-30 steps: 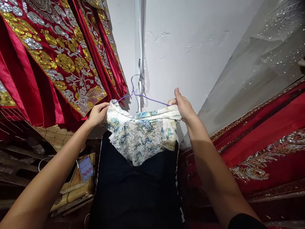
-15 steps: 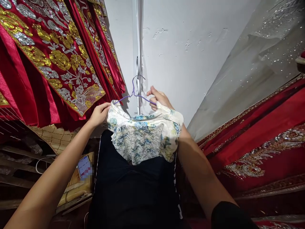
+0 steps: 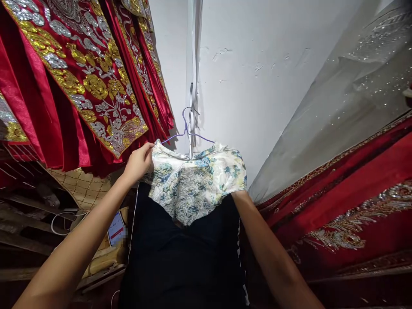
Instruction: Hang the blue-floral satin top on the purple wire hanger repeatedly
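Note:
A short-sleeved blouse in cream with blue, green and yellow flowers hangs on a thin purple wire hanger. My left hand pinches the blouse's left shoulder, near the end of the hanger. On the other side, my right forearm runs up to the blouse's sleeve. My right hand is hidden by the cloth there, so its fingers cannot be seen. The hanger's hook stands upright in front of a white vertical strip on the wall; whether it catches on anything is unclear.
Red garments with gold and silver embroidery hang at the left. Sheer sparkly white fabric and a beaded red garment hang at the right. A phone showing a timer lies on a wooden surface at lower left.
My right hand, earlier visible beside the hanger's right arm, has gone down behind the blouse. The blouse's right shoulder and sleeve now lie flatter. My left hand stays at the left shoulder.

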The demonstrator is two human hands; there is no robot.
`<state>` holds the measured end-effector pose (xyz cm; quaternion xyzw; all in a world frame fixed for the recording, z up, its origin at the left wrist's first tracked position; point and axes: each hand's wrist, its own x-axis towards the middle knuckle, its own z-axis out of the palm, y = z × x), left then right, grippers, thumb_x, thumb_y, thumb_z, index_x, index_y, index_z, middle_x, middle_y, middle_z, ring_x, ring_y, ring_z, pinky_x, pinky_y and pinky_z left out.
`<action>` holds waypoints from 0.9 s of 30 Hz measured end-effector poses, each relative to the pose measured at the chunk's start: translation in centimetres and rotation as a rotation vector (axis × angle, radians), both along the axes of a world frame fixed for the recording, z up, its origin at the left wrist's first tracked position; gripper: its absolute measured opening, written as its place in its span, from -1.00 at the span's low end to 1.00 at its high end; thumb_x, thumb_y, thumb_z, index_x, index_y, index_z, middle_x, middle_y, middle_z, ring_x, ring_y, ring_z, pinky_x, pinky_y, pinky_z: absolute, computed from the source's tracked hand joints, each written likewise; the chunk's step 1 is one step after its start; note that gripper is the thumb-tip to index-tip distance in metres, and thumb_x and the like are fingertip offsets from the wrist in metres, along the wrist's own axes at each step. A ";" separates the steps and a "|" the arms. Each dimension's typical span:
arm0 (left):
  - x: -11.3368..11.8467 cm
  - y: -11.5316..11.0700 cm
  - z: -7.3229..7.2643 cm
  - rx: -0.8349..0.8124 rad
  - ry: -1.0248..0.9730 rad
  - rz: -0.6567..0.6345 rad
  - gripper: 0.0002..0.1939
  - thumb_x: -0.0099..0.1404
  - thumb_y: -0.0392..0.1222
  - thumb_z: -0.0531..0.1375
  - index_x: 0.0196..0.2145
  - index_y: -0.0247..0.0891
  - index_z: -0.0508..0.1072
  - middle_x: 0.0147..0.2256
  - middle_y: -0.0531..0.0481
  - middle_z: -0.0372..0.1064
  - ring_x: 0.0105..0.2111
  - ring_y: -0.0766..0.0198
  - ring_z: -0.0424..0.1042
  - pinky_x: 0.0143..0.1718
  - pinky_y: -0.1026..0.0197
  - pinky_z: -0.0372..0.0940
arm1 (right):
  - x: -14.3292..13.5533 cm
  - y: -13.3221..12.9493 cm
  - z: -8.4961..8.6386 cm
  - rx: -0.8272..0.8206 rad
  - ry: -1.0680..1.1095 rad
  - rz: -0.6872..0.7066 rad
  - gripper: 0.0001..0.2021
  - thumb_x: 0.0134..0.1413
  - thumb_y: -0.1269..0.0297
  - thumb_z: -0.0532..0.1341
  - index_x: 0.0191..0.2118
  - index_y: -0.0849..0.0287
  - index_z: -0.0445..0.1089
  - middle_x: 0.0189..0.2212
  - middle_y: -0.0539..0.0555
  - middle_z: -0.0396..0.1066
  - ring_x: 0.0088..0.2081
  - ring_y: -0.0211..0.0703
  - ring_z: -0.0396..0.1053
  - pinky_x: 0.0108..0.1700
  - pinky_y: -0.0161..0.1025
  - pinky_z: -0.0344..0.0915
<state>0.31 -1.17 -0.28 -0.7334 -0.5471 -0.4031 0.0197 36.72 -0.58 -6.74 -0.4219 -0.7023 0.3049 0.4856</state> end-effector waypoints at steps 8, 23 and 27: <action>0.4 0.9 1.6 0.065 -0.076 0.032 -0.69 0.41 -0.12 0.01 -0.02 -0.20 0.47 -0.19 -0.10 0.51 -0.21 0.08 0.45 -0.15 0.16 0.25 | 1.7 2.0 7.7 0.054 0.415 -0.219 -0.28 -0.06 -0.46 0.15 -0.04 0.09 0.39 -0.24 0.14 0.52 -0.19 0.06 0.51 -0.30 -0.16 0.40; 2.8 -2.5 2.0 -0.263 -0.295 -0.502 -0.58 0.40 0.18 0.10 -0.22 -0.24 0.51 -0.22 -0.10 0.46 -0.20 0.12 0.43 -0.09 0.11 0.31 | -4.8 -7.1 7.0 -0.082 -0.480 0.567 -0.24 0.04 -0.06 0.36 0.36 -0.11 0.20 0.27 0.14 0.29 0.21 0.17 0.34 0.17 0.05 0.35; 6.3 -4.5 4.0 -0.265 -0.331 -0.667 -0.60 0.35 0.19 0.18 -0.21 -0.22 0.54 -0.15 -0.13 0.51 -0.08 0.05 0.47 0.06 0.01 0.32 | -7.3 -2.7 2.9 0.324 -0.472 0.121 0.24 -0.12 0.02 0.45 0.49 -0.11 -0.43 0.49 0.17 -0.37 0.47 0.31 -0.26 0.40 0.32 -0.07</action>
